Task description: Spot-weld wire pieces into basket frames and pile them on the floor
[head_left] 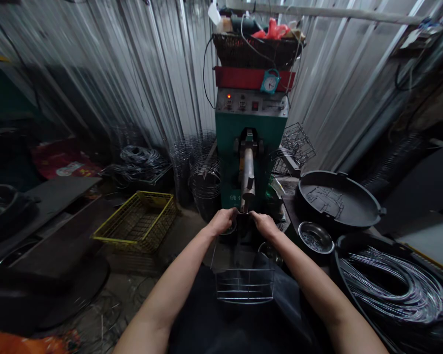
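A wire basket frame (244, 282) lies between my forearms, its far end pushed up to the metal arm (247, 173) of a green welding machine (251, 132). My left hand (222, 220) is closed on the frame's far left edge. My right hand (264, 223) is closed on its far right edge. Both hands sit just under the tip of the machine's arm.
A yellow wire crate (140, 220) stands on the floor at left. Finished wire baskets (297, 143) and wire coils (142, 160) are stacked beside the machine. At right are a black pan (335, 196), a small steel bowl (315, 237) and a tub of wire rings (395, 287). Corrugated metal walls stand behind.
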Demonstrator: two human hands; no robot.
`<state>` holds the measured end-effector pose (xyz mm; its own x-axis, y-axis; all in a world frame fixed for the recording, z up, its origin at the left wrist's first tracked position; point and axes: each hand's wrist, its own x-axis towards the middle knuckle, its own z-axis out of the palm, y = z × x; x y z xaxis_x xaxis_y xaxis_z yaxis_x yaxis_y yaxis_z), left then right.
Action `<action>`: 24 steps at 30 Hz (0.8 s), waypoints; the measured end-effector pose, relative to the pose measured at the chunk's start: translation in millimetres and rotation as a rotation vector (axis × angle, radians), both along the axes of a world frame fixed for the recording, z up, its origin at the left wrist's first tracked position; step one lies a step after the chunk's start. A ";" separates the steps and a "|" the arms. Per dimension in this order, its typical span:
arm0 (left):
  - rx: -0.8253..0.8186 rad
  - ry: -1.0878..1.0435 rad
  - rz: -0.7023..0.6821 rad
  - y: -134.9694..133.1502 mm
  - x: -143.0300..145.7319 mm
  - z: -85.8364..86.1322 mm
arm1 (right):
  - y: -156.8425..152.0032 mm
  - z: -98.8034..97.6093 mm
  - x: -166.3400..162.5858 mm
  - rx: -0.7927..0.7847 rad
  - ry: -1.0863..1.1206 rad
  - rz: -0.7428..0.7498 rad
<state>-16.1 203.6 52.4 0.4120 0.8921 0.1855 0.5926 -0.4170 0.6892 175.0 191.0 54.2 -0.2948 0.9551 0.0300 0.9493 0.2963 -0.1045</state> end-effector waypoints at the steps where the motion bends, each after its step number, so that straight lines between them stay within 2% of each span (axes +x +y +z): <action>1: 0.015 0.012 -0.006 1.0 0.1 0.2 | 0.1 1.3 0.0 -0.010 0.005 0.001; 9: 0.027 0.022 -0.024 7.4 0.6 -1.0 | 1.3 7.7 1.6 -0.064 0.046 0.011; 18: 0.042 -0.006 -0.026 2.8 0.0 -3.4 | 2.3 1.3 1.6 -0.022 0.011 0.025; 24: 0.060 0.006 -0.053 0.2 1.0 2.2 | 1.5 2.1 1.8 -0.011 0.012 0.030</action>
<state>-15.1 203.8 54.6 0.4599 0.8561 0.2358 0.5722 -0.4888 0.6586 176.8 192.4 56.3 -0.3230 0.9461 0.0227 0.9388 0.3233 -0.1192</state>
